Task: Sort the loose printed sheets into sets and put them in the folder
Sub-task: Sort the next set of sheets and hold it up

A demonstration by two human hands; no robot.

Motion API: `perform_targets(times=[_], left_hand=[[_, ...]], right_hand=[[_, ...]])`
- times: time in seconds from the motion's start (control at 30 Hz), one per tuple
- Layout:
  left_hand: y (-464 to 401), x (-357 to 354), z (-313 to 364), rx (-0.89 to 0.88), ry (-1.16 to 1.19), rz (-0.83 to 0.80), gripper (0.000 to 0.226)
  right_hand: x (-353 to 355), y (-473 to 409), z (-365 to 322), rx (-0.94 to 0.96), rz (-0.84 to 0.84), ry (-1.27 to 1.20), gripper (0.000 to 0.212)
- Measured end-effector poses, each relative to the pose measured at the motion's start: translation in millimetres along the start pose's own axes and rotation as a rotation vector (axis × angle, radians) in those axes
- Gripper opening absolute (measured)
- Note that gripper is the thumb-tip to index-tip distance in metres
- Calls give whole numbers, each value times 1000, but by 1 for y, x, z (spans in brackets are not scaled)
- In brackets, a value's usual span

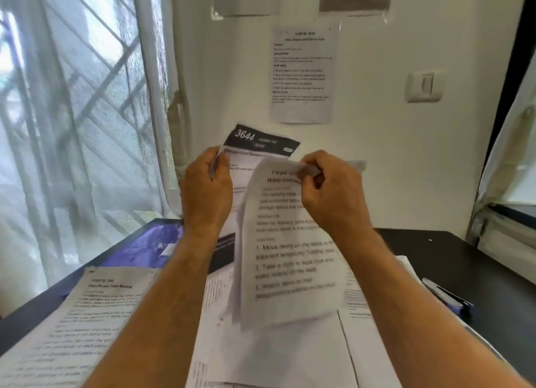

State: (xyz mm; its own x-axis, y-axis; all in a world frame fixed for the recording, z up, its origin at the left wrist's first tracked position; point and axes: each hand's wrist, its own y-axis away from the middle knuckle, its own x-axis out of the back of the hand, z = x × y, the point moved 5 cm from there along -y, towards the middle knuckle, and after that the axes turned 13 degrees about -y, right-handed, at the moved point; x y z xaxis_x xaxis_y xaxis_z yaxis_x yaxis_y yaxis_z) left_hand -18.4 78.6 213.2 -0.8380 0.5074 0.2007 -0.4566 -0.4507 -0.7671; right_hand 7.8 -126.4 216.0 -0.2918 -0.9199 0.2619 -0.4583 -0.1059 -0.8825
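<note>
The fingers [311,181] of the right hand [330,190] pinch the top edge of a white printed sheet with numbered black text [293,248], which hangs curled and lifted clear of the bench. The left hand [206,190] curls round the left edge of a second white sheet with a black header band reading 3644 [261,141], held upright just behind the first.

Below both forearms, a loose spread of white printed sheets [275,353] lies overlapping on the black bench [478,257], and one more titled page [87,315] lies at the near left. The purple plastic folder [145,248] lies at the far left of the bench, partly under the papers; no sheets show inside it.

By my reading the sorting is at an early stage: two sheets are being compared, most are unsorted, and filing has not begun.

A blue-and-white pen [446,296] lies to the right.
</note>
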Motion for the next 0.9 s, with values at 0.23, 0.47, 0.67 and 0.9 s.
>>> perform_targets(times=[0.23, 0.47, 0.67, 0.9], left_hand=[[-11, 24, 57, -244, 288, -143, 26], [10, 15, 56, -272, 298, -287, 53], [31, 4, 34, -120, 252, -222, 14], [29, 0, -1, 252, 589, -260, 22]], right_hand=[[13, -48, -55, 110, 180, -69, 8], [12, -40, -64, 55, 235, -115, 11], [15, -16, -52, 47, 204, -135, 29], [42, 33, 33, -602, 138, -248, 89]])
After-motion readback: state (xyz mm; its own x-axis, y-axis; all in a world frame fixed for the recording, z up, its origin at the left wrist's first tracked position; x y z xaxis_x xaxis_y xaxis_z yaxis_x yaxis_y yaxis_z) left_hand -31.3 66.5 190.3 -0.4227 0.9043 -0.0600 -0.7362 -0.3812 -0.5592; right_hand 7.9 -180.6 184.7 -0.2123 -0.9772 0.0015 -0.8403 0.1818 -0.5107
